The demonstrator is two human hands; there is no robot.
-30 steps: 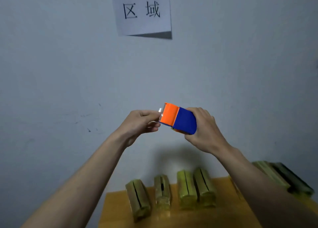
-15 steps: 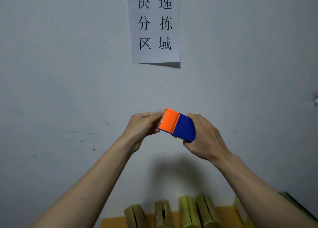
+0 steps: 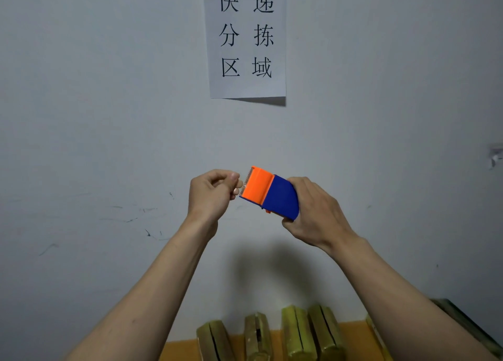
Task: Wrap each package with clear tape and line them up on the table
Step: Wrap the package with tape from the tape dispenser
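I saw both hands held up in front of a pale grey wall, well above the counter. The right hand (image 3: 317, 211) was wrapped around a blue and orange plastic tape dispenser (image 3: 269, 193), with its fingers curled round the blue back part. The orange end with the little teeth pointed at the left hand (image 3: 211, 193). The left hand had its fingers curled in, and its fingertips (image 3: 236, 185) were right at the toothed edge. I think it was pinching the loose end of the clear tape, but the tape was too thin and see-through for me to be sure. Down at the bottom, four yellow-green wrapped packages (image 3: 296, 333) stood side by side on the orange wooden counter (image 3: 353, 339). Each had a dark line down its middle. More packages (image 3: 462, 325) lay off to the right, partly hidden behind the right arm. I could not tell which ones already had tape on them. My guess was that the four in the row were done or nearly done, and the ones on the right were waiting. No package was in the hands, so the next one had not been started. A white paper sign with black writing (image 3: 246, 38) hung on the wall above.
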